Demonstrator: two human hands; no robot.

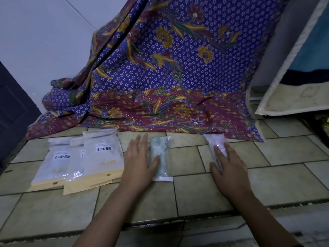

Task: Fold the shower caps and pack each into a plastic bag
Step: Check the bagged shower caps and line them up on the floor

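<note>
In the head view, both hands lie flat with straight fingers on the tiled floor (195, 191), gripping nothing. The left hand (138, 163), at the centre of the frame, lies just beside the green packed bag (162, 154), with its thumb pressing the bag's left edge. The right hand (231, 170), right of centre, rests its fingertips on the lower end of the pink packed bag (213, 142). Each bag is a narrow clear plastic sleeve holding a folded shower cap, one pale green and one pale pink, and the two lie well apart. At lower left is an overlapping stack of flat barcode-labelled bags (99, 157). A patterned purple cloth (169, 68) hangs behind.
</note>
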